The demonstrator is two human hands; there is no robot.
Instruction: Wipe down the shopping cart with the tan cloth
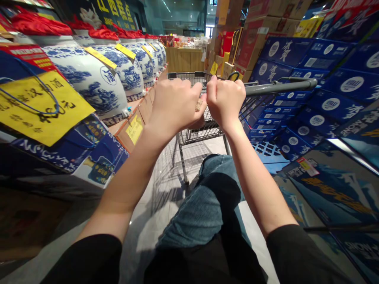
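Observation:
My left hand (177,100) is closed over the left part of the bar of a shopping cart (201,132). A small light-brown lump (199,105) shows between its thumb and fingers; what it is I cannot make out. Beside it, nearly touching, my right hand (225,96) is wrapped round the grey cart handle (281,86), which sticks out far to the right. The wire basket lies ahead of both hands and is partly hidden by them.
Blue-and-white jars (91,85) with red cloth tops line the left, above boxes with a yellow sign (44,106). Stacked blue cartons (318,118) stand close on the right. A wooden counter (185,59) is farther ahead, beyond the tiled aisle (160,189).

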